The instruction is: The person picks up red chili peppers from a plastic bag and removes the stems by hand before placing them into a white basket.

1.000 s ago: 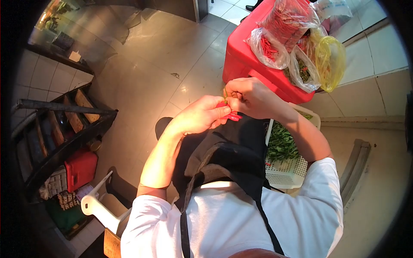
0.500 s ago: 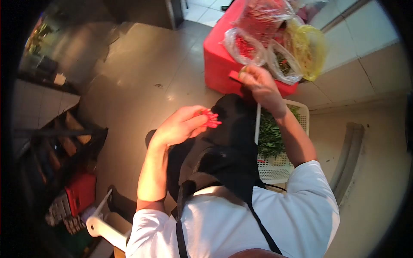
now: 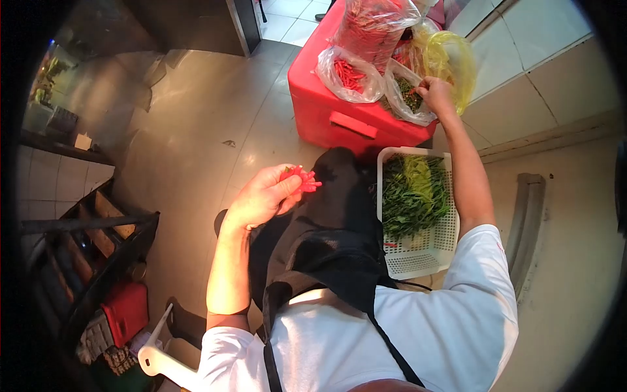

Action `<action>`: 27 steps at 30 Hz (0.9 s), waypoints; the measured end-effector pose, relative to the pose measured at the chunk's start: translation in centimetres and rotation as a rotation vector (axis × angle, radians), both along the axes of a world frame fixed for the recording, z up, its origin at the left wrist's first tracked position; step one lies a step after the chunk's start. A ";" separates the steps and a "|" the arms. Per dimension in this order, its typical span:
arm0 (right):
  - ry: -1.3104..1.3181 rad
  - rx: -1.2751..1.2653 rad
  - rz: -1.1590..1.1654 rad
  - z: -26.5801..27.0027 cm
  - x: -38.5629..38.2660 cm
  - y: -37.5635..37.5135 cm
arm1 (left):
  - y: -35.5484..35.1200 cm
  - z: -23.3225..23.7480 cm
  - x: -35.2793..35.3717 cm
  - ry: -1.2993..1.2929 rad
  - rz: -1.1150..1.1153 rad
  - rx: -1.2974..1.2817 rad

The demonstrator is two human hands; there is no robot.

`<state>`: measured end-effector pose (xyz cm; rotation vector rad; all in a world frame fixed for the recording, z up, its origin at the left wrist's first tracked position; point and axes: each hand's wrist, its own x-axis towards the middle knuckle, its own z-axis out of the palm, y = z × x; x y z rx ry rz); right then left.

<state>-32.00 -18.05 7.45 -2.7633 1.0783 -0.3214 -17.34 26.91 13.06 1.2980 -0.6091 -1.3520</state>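
My left hand point(image 3: 258, 196) is closed around a small bunch of red chilies point(image 3: 305, 181), held above my dark apron point(image 3: 323, 251). My right hand point(image 3: 437, 95) reaches forward to a clear plastic bag point(image 3: 418, 116) with green stem bits inside. Its fingers are pinched together at the bag's opening, beside a small orange-red spot; what they hold I cannot tell. Left of that bag, an open clear bag point(image 3: 374, 90) holds loose red chilies point(image 3: 348, 76). Behind them stands a bigger clear bag full of red chilies point(image 3: 372, 29).
The bags rest on a red box point(image 3: 317, 108). A yellow plastic bag point(image 3: 462, 59) sits by the tiled wall. Below my right arm, a white perforated basket point(image 3: 415, 266) contains leafy greens point(image 3: 411, 202). At left stands a dark rack point(image 3: 98, 261).
My right hand has moved forward and right, from over the red box's near edge to the bag of green bits. The left hand keeps its chilies. The view has shifted slightly.
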 end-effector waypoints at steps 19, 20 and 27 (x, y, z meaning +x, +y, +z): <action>-0.317 0.317 1.165 9.1 6.7 26.5 | 0.6 -1.2 0.7 0.173 -0.053 0.087; -0.279 0.324 1.173 9.2 6.8 26.7 | 0.8 -1.4 0.6 0.184 -0.047 0.094; -0.135 0.346 1.168 8.4 7.0 27.3 | 1.0 -2.8 0.1 -0.162 -0.011 0.126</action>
